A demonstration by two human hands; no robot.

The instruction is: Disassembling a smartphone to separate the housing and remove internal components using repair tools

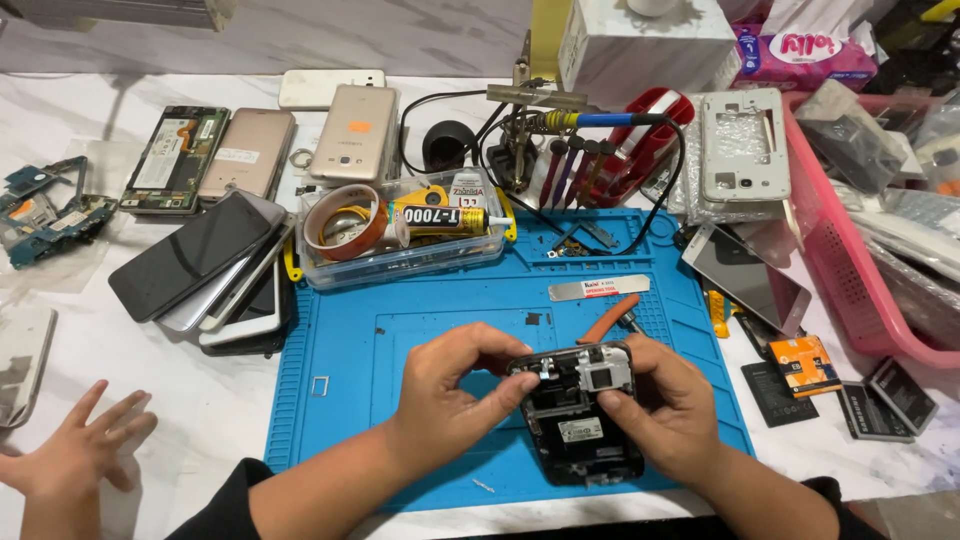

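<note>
Near the front edge of a blue work mat, an opened black phone with its back cover off lies gripped between two hands. Its lower end sits close to the mat's front edge. The left hand pinches the phone's top left corner with thumb and fingers; the right hand is closed around its right side. Bare mat lies open to the left of the hands. Orange-handled pliers rest just behind the phone. Farther back stands one clear plastic box holding one glue tube. Another person's open hand rests on the white bench at left. One pink basket borders the right side.
</note>
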